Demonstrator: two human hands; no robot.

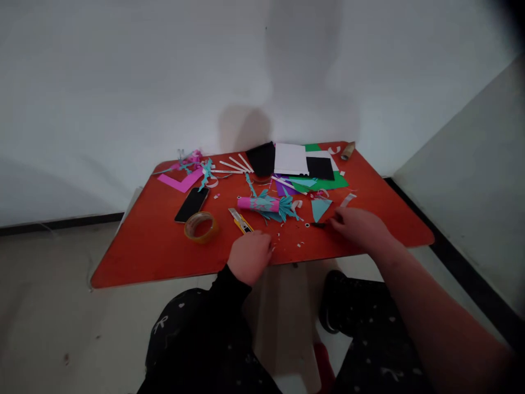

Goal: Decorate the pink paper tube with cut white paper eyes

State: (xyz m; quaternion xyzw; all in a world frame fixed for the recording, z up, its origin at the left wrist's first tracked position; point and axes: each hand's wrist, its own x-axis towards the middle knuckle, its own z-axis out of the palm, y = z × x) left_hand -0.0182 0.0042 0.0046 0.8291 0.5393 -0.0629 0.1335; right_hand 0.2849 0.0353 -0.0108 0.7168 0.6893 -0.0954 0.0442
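Observation:
My right hand (357, 225) is closed, its fingertips pinching a small dark, thin piece (318, 224) whose kind I cannot make out. Just left of that piece lies a tiny white ring-shaped bit with a dark centre (307, 225). At the table's front edge my left hand (251, 254) rests with curled fingers; its underside is hidden. Right above it lies a yellow box cutter (241, 221), blade part pointing up-left. Between and beyond the hands, a pink paper tube (258, 204) with teal scale-like cutouts and a fringed teal end lies on its side. A teal paper triangle (320, 208) is near my right fingers.
On the orange table (139, 251) are a tape roll (200, 227), a phone (192, 204), a pink paper frame (180, 181), white strips (235, 164), a white pad (290, 158), green paper (338, 181) and a cardboard tube (348, 151). A wall stands behind.

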